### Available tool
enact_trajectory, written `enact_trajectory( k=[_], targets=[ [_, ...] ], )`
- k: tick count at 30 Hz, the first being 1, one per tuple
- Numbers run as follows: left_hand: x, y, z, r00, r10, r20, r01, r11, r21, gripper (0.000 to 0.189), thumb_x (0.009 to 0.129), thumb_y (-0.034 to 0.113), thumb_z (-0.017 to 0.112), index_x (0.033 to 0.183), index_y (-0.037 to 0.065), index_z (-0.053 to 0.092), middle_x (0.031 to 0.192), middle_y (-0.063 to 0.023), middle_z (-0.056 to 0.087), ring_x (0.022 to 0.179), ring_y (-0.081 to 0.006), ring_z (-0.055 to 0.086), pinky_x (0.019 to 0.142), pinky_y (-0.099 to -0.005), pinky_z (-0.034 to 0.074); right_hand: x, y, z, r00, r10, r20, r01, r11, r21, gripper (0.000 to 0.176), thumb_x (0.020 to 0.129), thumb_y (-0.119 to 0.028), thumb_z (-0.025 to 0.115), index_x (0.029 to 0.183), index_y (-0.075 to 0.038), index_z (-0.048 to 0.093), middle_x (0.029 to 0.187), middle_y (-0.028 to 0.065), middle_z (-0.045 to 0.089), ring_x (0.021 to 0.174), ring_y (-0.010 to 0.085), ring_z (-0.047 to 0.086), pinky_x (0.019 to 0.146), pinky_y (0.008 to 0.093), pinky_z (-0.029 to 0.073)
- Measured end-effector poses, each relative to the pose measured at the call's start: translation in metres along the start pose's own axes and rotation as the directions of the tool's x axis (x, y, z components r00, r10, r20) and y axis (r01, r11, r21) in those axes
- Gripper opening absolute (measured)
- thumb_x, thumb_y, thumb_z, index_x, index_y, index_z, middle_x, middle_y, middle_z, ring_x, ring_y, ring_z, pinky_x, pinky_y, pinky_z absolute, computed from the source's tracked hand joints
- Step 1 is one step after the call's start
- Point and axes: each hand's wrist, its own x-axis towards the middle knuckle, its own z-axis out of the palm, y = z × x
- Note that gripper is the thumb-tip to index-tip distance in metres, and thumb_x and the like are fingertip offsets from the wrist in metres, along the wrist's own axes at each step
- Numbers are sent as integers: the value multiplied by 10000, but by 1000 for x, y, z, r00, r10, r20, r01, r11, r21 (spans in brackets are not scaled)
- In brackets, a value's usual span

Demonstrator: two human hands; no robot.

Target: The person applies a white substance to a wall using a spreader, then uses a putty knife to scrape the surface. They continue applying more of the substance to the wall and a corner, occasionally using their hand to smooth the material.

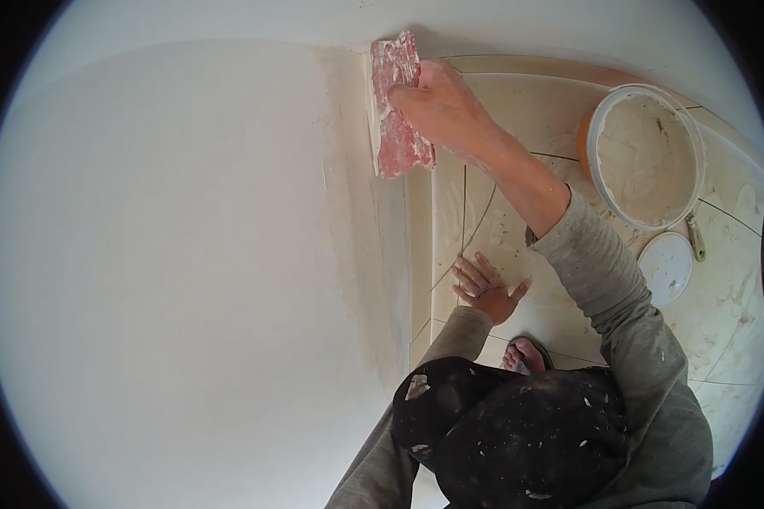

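Note:
My right hand (450, 106) is closed around a wide red putty knife (395, 136) smeared with white filler. The knife's long edge lies against the wall, close to its bottom corner. Along that edge of the wall runs a beige band of filler (348, 161), streaked and uneven. My left hand (489, 290) is open with its fingers spread, low over the tiled floor beside my foot, and holds nothing.
An orange-sided bucket (584, 140) of beige filler stands on the tiled floor (560, 271) to the right. Close by are a white round lid (665, 267) and a green-handled tool (696, 239). My sandalled foot (525, 355) and dark-trousered knees (518, 424) are below.

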Motion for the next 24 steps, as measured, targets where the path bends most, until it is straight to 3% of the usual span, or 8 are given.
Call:
enact_trajectory(
  k=[8,10,12,14,19,21,23,24],
  targets=[
    [0,-2,3,1000,10,-22,-10,1000,-25,1299,791,822,473,1463,-41,-228,1441,-432,-286,1293,-633,-318,992,-783,-38,-11,-35,8,998,-43,49,44,998,-38,295,797,-89,479,537,49,491,524,180,574,502,277,612,514,415,477],
    [4,-2,5,1000,-19,25,17,998,61,1296,789,833,450,1469,-48,-214,1453,-427,-275,1316,-619,-298,1005,-772,-46,-15,-44,13,925,-335,178,359,924,-130,265,806,-71,495,581,68,522,595,234,607,543,329,647,540,433,507],
    [9,-3,7,996,-44,74,32,987,156,1295,787,845,427,1475,-56,-200,1466,-422,-263,1339,-605,-277,1018,-761,-54,-43,-69,25,970,-242,37,243,969,-32,154,789,-15,502,745,97,598,591,247,602,548,381,644,555,463,520],
    [18,-11,9,977,115,177,-121,992,24,1296,787,844,429,1474,-57,-200,1467,-421,-263,1340,-605,-276,1022,-758,-51,-75,-86,21,945,-226,237,222,974,44,248,766,35,497,971,112,614,747,260,653,686,398,671,637,498,525],
    [38,-41,6,815,495,302,-378,848,-371,1299,787,843,432,1471,-61,-201,1468,-419,-262,1343,-604,-271,1030,-752,-43,-110,-17,14,881,-466,80,471,880,-61,531,845,40,504,1373,-11,503,1271,220,601,1076,356,632,830,419,519],
    [26,-30,6,769,561,307,-399,796,-456,1300,787,843,433,1471,-62,-202,1468,-419,-262,1343,-604,-271,1032,-750,-41,-102,14,3,881,-473,-27,465,874,-142,522,842,71,510,1356,-25,528,1340,179,570,1213,346,560,937,406,477],
    [3,2,2,993,-98,66,83,978,193,1310,782,848,435,1468,-66,-205,1469,-414,-264,1350,-599,-262,1048,-736,-35,-84,43,-7,858,-513,-38,482,828,-287,539,832,82,515,1358,-33,530,1354,154,567,1241,337,536,992,408,440],
    [-1,5,-2,993,-101,62,87,976,198,1310,782,848,435,1468,-66,-205,1469,-414,-264,1350,-599,-262,1048,-736,-35,-74,56,-8,832,-553,-40,486,762,-427,557,821,94,520,1361,-41,532,1367,130,563,1270,328,513,1046,410,404]
  ],
)
